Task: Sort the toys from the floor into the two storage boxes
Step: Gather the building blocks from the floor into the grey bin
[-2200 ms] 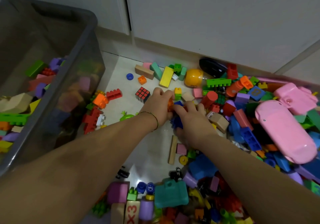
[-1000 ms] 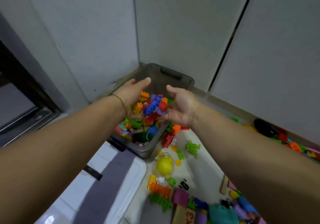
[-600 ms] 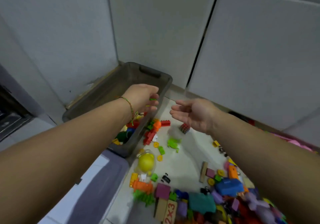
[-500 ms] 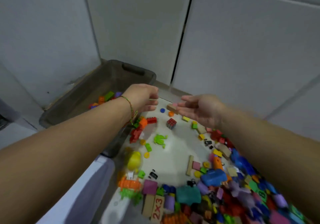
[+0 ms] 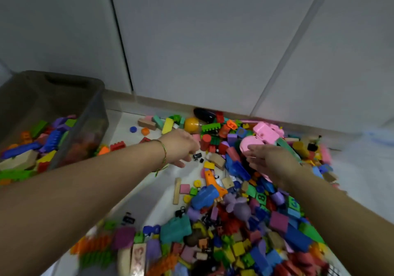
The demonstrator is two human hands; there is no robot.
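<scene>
Both empty, the left hand [image 5: 181, 145] and right hand [image 5: 270, 162] hang spread over the centre pile [image 5: 234, 201]; best scoop bricks together toward the upper-left box [image 5: 93, 105].

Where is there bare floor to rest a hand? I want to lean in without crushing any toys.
Bare floor lies between the grey storage box and the toy pile, and another strip runs under the left hand towards the wooden stick. Around the right hand and the pink toy car it is crowded.
</scene>
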